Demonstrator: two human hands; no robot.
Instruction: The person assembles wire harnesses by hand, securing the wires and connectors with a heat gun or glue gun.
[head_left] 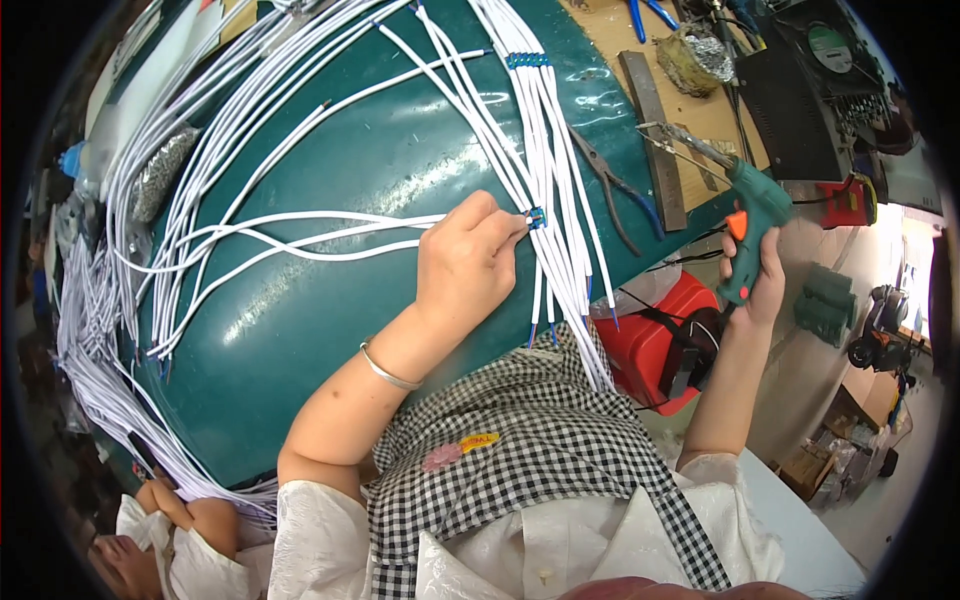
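Evidently the left hand has its grip closed on a few white cables, fingertips at a small blue board over the counter. Those cables lie left to right, curving toward the left, their held ends pointing right. The board sits at a cable bundle whose long axis runs far to near, leaning slightly right at the near end. At right, the right hand has its grip wrapped round the handle of a green soldering gun, its long tip pointing left and far, well apart from the board. Pliers lie between, handles toward the near side.
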